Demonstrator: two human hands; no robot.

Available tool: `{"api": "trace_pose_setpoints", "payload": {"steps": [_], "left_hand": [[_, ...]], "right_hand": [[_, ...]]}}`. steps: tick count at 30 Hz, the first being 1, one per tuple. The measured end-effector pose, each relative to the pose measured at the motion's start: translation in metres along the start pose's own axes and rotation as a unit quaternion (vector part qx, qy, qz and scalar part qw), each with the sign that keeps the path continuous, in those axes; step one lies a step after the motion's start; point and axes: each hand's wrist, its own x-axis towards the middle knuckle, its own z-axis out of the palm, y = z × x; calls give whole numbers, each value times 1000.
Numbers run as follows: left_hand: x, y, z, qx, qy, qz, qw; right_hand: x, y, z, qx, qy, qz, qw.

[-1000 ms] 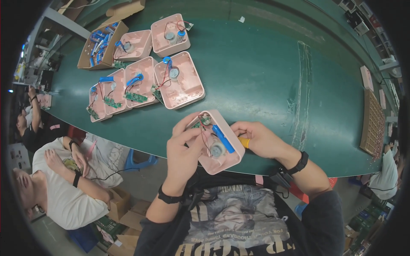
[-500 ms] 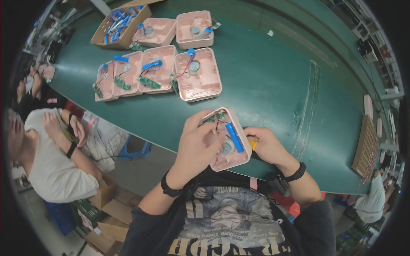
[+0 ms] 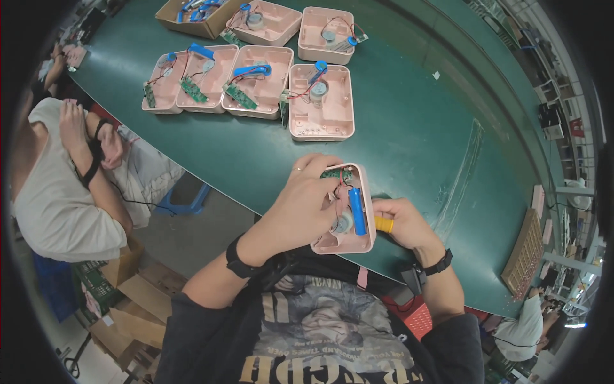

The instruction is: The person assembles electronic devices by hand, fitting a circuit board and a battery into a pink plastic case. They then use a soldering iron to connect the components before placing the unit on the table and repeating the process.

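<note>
Near the table's front edge, a pink plastic housing (image 3: 364, 244) is held up, tilted, in my left hand (image 3: 306, 203). My left fingers are closed over its left wall and reach inside. A green circuit board (image 3: 337, 173) lies at its far end, with thin red and black wires. Beside the wires are a blue cylindrical battery (image 3: 357, 212) and a round silvery speaker-like part (image 3: 343, 223). My right hand (image 3: 407, 223), at the housing's right side, is closed on a short yellow handle (image 3: 384, 224). The working end of that yellow-handled tool is hidden.
Several pink housings (image 3: 321, 136) with boards, wires and blue batteries stand farther back. Behind them is a cardboard box (image 3: 211, 28) of blue batteries. A slatted brown tray (image 3: 522, 253) lies at the right. At the left sits another person (image 3: 70, 192) with arms bent.
The table's contents have shifted in the picture as the view moved. Both hands keep their hold, and the housing looks a little more upright. More of the yellow handle shows.
</note>
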Motion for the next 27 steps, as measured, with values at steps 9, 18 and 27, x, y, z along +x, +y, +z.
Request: {"api": "trace_pose_setpoints", "payload": {"steps": [9, 18, 27], "left_hand": [[-11, 5, -7, 64, -15, -2, 998], [-23, 16, 8, 103, 10, 0, 995], [-17, 6, 15, 9, 61, 42, 997]], "right_hand": [[2, -1, 8, -4, 66, 14, 998], [4, -1, 16, -2, 102, 12, 995], [4, -11, 18, -76, 77, 6, 994]]}}
